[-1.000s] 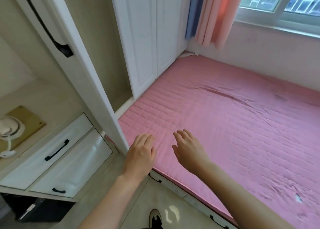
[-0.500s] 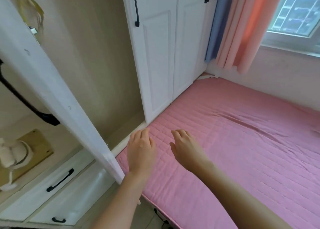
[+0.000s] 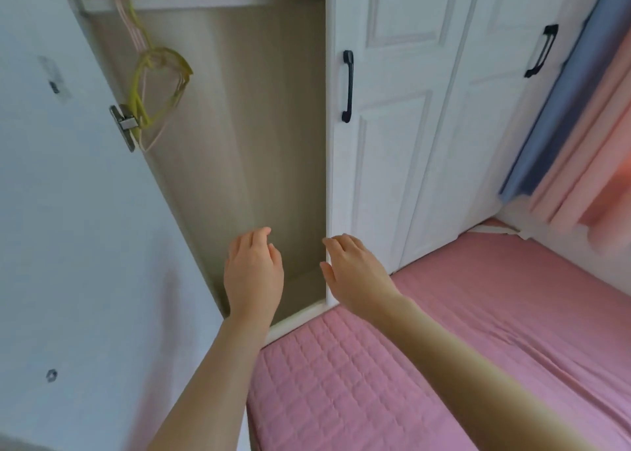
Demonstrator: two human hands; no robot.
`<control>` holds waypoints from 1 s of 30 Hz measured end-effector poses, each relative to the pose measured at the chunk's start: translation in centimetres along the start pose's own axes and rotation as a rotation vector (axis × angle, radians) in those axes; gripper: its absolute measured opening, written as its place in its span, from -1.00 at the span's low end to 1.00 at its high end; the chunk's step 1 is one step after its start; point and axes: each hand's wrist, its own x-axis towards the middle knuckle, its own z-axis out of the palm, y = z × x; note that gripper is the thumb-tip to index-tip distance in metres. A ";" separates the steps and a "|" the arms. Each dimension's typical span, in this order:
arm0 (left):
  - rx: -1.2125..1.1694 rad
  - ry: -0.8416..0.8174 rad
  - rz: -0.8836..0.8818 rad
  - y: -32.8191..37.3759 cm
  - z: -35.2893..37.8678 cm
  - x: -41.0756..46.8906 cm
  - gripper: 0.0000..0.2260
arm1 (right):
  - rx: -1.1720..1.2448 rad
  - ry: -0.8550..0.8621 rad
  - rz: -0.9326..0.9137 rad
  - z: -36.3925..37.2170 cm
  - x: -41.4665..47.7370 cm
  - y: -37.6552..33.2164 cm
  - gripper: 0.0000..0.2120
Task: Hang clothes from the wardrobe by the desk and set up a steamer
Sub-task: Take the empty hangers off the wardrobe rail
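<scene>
Bedroom corner: a white wardrobe (image 3: 392, 177) runs along the wall, with a pink quilted mattress (image 3: 512, 314) butting against its bottom edge. One wardrobe compartment (image 3: 256, 160) stands open, beige inside. Its open door (image 3: 68, 211) swings out and fills the left side of the view, metal hinge (image 3: 123, 126) on its inner edge. A white rail (image 3: 177, 1) crosses the top of the compartment. At the rail's left end hang a bunch of yellow-green hangers (image 3: 160, 85) and a pink hanger (image 3: 131, 23), close to the hinge. Right of the opening are two closed doors, each with a black handle (image 3: 347, 87); the second handle (image 3: 541, 56) is nearer the far corner. A blue curtain (image 3: 563, 109) and a peach curtain (image 3: 607, 143) hang at the right edge.

Left hand (image 3: 254, 273) is raised in front of the lower part of the opening, fingers loose, holding nothing. Right hand (image 3: 355, 273) is at the opening's right edge, fingers spread and relaxed, holding nothing; contact with the door edge cannot be told. The open door crowds the left forearm.
</scene>
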 end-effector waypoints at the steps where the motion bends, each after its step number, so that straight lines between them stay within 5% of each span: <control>1: 0.007 0.021 -0.003 0.0 0.0 1.3 -0.74 | 0.007 0.011 -0.019 -0.2 1.4 0.1 -0.67; 20: -0.055 0.327 -0.215 -3.0 -6.3 22.9 -0.67 | 0.147 -0.014 -0.192 -3.1 24.1 -4.2 -0.69; 30: 0.009 0.430 -0.156 -4.1 -7.4 31.2 -0.70 | 0.397 -0.053 -0.157 -2.9 32.0 -6.3 -0.62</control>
